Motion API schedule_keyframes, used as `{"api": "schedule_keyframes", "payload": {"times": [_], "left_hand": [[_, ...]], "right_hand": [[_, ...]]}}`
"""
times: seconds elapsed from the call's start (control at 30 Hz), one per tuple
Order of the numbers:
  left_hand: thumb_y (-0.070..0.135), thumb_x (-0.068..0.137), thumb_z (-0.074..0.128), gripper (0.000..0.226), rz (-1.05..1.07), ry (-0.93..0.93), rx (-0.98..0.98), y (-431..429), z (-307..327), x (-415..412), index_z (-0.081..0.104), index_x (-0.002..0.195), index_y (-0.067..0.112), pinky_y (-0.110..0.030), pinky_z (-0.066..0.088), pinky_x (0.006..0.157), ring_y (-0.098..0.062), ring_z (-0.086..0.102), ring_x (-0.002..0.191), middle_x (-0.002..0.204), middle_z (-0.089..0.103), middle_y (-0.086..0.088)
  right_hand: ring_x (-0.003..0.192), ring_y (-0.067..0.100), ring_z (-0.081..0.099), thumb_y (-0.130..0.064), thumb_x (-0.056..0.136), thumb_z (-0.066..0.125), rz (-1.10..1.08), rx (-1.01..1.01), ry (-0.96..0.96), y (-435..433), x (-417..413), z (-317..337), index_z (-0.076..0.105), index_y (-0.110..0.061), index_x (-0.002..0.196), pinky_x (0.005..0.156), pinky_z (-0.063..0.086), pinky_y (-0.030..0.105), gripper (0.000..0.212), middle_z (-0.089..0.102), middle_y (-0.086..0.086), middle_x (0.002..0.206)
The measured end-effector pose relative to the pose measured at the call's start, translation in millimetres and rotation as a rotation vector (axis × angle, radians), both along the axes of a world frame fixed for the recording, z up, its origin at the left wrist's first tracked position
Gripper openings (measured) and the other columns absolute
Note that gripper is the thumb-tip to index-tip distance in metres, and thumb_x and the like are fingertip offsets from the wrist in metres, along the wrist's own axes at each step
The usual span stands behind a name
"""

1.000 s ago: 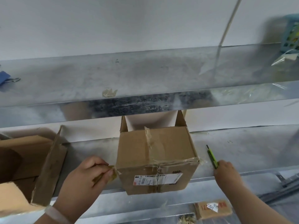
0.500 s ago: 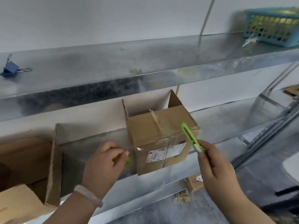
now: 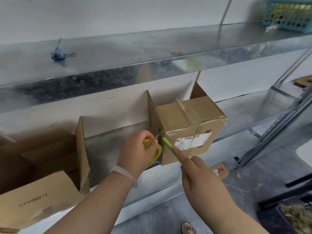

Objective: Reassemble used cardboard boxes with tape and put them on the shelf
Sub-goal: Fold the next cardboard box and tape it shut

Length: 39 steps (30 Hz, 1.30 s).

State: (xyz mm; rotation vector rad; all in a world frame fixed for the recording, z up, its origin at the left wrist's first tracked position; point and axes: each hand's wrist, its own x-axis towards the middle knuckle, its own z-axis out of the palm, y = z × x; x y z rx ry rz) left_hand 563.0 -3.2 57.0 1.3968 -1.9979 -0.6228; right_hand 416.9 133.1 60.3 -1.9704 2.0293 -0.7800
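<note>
A small taped cardboard box (image 3: 189, 127) with a white label stands on the metal shelf (image 3: 244, 115), its back flaps up. My left hand (image 3: 138, 152) grips a yellowish tape roll (image 3: 154, 152) at the box's lower left corner, pulling a strip of tape against it. My right hand (image 3: 199, 176) holds a green utility knife (image 3: 168, 146), index finger along it, its tip at the tape by that same corner.
A larger open cardboard box (image 3: 42, 191) stands on the shelf at the left. A blue binder clip (image 3: 58, 53) lies on the upper shelf, and a blue basket (image 3: 288, 14) sits at its far right. A flat cardboard piece (image 3: 220, 172) lies below the shelf.
The view has swung left and closer. My right hand brought the green knife from the box's right side across to its left corner, beside my left hand and the tape.
</note>
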Motion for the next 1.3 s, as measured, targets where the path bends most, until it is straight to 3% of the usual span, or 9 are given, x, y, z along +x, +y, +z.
{"api": "schedule_keyframes", "payload": {"times": [0.2,0.4,0.47,0.53,0.63,0.97,1.1,1.2,1.3], "left_hand": [[0.033,0.089,0.065,0.01,0.021,-0.016,-0.003,-1,-1,-5,0.06,0.082,0.029,-0.024,0.046,0.067,-0.008,0.051,0.08,0.083,0.052,0.013],[0.028,0.087,0.067,0.007,0.036,-0.006,-0.039,-7,-1,-7,0.067,0.081,0.024,-0.022,0.035,0.065,-0.009,0.05,0.083,0.084,0.057,0.01],[0.026,0.087,0.068,0.005,0.038,0.02,-0.023,-11,-2,-7,0.069,0.082,0.024,-0.022,0.038,0.067,-0.01,0.053,0.086,0.088,0.061,0.007],[0.028,0.087,0.068,0.005,0.04,-0.002,-0.018,-13,-2,-8,0.07,0.083,0.026,-0.015,0.036,0.064,-0.009,0.052,0.085,0.089,0.06,0.008],[0.03,0.086,0.069,0.006,0.047,-0.023,-0.034,-11,-2,-8,0.071,0.083,0.025,-0.013,0.033,0.062,-0.008,0.049,0.082,0.081,0.053,0.015],[0.025,0.087,0.07,0.011,0.146,0.134,0.059,-26,-6,7,0.069,0.075,0.026,-0.026,0.043,0.071,-0.01,0.059,0.081,0.083,0.067,0.007],[0.024,0.088,0.069,0.008,0.163,0.083,0.033,-36,-12,21,0.067,0.08,0.025,-0.025,0.037,0.075,-0.012,0.057,0.086,0.086,0.065,0.005],[0.026,0.089,0.069,0.004,0.158,0.033,0.0,-37,-22,22,0.066,0.088,0.024,-0.02,0.034,0.077,-0.009,0.051,0.086,0.094,0.059,0.004],[0.023,0.091,0.067,0.012,0.125,-0.033,-0.023,-37,-36,24,0.069,0.102,0.018,-0.018,0.035,0.084,-0.007,0.049,0.091,0.105,0.052,0.005]], "right_hand": [[0.05,0.013,0.034,-0.006,0.09,0.059,-0.064,0.111,0.167,-16,14,10,0.016,-0.041,0.154,0.04,0.012,0.017,0.085,0.034,-0.009,0.087],[0.044,0.009,-0.006,-0.004,0.043,0.089,-0.131,0.037,0.344,-26,14,-3,0.057,-0.022,0.139,0.038,-0.011,0.021,0.102,0.025,-0.008,0.075],[0.045,0.008,0.007,-0.01,0.068,0.08,-0.123,0.213,0.308,-22,16,9,0.033,-0.031,0.154,0.036,0.0,0.022,0.1,0.029,-0.006,0.083],[0.053,0.008,0.025,-0.011,0.097,0.047,-0.14,0.19,0.298,-19,14,7,-0.018,-0.037,0.152,0.041,0.018,0.025,0.088,0.029,-0.004,0.098],[0.06,0.011,0.033,-0.009,0.101,0.034,-0.129,0.239,0.24,-25,14,8,-0.037,-0.033,0.135,0.049,0.029,0.022,0.082,0.033,-0.002,0.108],[0.059,0.013,0.034,-0.008,0.099,0.038,-0.077,0.324,0.28,-25,3,-12,-0.013,-0.037,0.155,0.047,0.027,0.023,0.081,0.033,-0.003,0.102],[0.044,0.012,0.027,-0.013,0.068,0.084,-0.016,0.156,0.288,-17,-12,-34,0.035,-0.029,0.148,0.035,0.001,0.017,0.095,0.053,-0.009,0.078],[0.053,0.008,0.044,-0.025,0.092,0.055,0.132,-0.147,0.169,-4,-37,-49,0.031,-0.036,0.15,0.041,0.026,0.012,0.064,0.052,-0.01,0.086],[0.083,-0.003,0.054,-0.039,0.102,0.034,-0.002,-0.391,-0.11,8,-70,-46,0.043,-0.034,0.138,0.07,0.044,0.011,0.038,0.049,-0.022,0.105]]}}
